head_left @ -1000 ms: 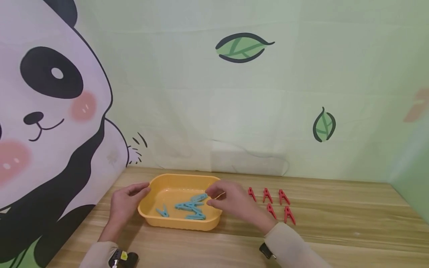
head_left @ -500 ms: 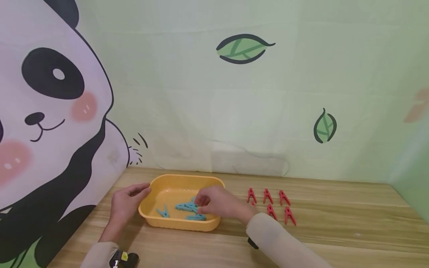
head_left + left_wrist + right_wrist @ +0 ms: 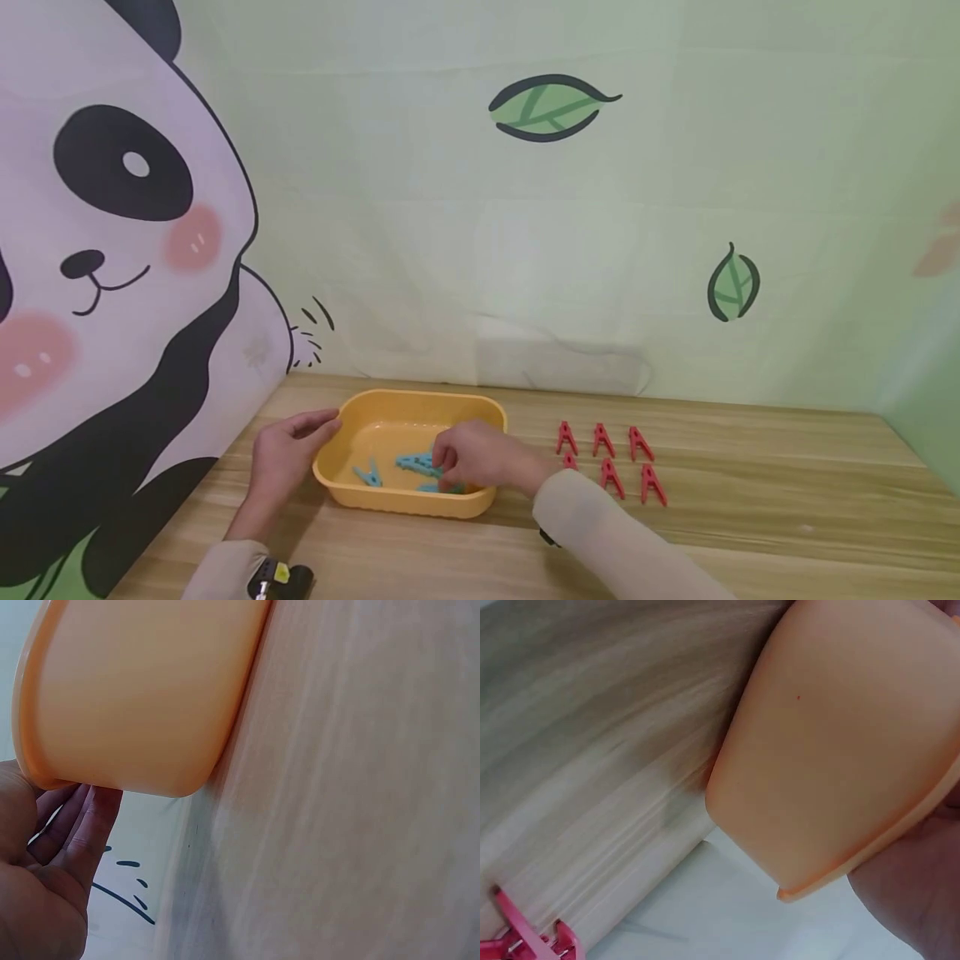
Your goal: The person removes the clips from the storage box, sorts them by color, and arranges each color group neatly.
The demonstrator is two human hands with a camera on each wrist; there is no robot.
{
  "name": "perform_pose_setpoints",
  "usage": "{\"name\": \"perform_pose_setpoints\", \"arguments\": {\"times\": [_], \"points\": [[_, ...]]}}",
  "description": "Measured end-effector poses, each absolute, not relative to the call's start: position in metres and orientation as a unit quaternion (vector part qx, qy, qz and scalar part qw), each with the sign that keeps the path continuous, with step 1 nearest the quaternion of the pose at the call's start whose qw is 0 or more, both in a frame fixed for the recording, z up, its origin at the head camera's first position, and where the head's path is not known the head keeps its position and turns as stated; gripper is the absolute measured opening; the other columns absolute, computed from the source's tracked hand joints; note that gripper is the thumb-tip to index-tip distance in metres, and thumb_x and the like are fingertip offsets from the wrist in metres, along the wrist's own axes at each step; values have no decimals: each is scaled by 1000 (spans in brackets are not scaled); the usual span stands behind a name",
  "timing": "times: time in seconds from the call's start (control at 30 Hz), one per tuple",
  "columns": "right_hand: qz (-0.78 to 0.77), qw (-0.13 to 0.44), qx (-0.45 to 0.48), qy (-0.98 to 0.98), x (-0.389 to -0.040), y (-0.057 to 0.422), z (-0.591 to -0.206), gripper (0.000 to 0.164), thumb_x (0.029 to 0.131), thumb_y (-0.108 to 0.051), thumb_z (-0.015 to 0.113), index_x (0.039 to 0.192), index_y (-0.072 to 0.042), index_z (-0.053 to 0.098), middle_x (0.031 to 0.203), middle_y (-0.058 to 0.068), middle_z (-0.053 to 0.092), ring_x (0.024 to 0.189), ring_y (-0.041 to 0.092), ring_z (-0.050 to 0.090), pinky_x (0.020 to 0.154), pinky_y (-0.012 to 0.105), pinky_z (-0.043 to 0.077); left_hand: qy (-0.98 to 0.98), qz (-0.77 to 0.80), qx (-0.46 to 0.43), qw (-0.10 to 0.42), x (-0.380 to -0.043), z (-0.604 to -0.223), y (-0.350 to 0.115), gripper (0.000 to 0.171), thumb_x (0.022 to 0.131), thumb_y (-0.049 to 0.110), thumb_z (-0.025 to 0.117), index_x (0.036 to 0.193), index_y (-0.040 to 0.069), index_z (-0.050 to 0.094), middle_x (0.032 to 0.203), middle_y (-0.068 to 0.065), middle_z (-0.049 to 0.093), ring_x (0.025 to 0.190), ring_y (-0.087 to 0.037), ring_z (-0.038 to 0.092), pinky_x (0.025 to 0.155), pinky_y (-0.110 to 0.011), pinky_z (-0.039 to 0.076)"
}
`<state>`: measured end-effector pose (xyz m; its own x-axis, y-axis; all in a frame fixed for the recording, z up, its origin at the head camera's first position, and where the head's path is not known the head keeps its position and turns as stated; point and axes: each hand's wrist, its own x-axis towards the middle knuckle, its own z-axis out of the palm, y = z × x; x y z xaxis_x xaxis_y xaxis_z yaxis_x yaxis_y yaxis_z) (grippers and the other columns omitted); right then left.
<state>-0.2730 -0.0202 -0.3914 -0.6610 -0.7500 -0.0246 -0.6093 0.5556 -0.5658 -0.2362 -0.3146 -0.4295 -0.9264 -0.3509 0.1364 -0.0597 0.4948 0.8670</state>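
My left hand grips the left end of a yellow plastic basin, thumb and fingers at its rim. The left wrist view shows those fingers against the underside of the rim. My right hand reaches down inside the basin's right part, fingers bent, right at a cluster of blue clothespins. Its palm hides some of them, and I cannot tell whether the fingertips pinch one. Another blue clothespin lies apart near the basin's left side.
Several red clothespins lie in two rows on the wooden table, right of the basin. One red clothespin shows in the right wrist view. Behind the table stands a pale green backdrop with a panda and leaves.
My right hand has moved left and down from the basin's right rim into the blue clothespins, uncovering red ones on the table. The left hand has stayed at the rim.
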Motion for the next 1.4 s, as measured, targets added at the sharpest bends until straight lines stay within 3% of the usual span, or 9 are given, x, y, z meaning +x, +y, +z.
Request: {"name": "perform_pose_setpoints", "arguments": {"times": [0.17,0.53,0.8,1.2,1.4], "points": [[-245,120,-395,877,-272,-22,-394,12,91,-9,86,97,-8,75,83,-8,66,77,6,58,74,19,52,-852,-488,120,146,-236,-429,-314,37,103,28,74,132,5,74,134,-15,72,123,-30,67,88,-14,54],[-219,100,-402,883,-274,-25,-396,7,93,-3,81,97,-6,75,90,0,73,80,6,60,77,19,53,-854,-485,117,150,-235,-428,-314,38,103,28,75,131,4,75,132,-16,72,123,-30,66,82,-7,49],[-227,107,-386,888,-273,-26,-395,7,94,-6,81,98,-7,76,87,-5,69,79,7,59,76,19,53,-853,-485,119,149,-235,-428,-314,37,103,28,75,131,5,75,133,-15,72,123,-29,66,80,-5,47],[-201,88,-384,897,-275,-29,-397,9,94,-6,81,102,-7,75,91,-2,71,81,8,59,79,21,54,-854,-483,122,149,-235,-428,-313,37,103,28,75,131,4,75,133,-15,72,124,-31,67,89,-16,55],[-196,70,-389,897,-276,-30,-401,12,92,-8,84,101,-6,75,91,-1,72,81,7,61,78,20,54,-854,-483,121,151,-235,-428,-313,37,103,27,74,131,4,75,133,-16,72,123,-31,67,88,-16,55]]}}
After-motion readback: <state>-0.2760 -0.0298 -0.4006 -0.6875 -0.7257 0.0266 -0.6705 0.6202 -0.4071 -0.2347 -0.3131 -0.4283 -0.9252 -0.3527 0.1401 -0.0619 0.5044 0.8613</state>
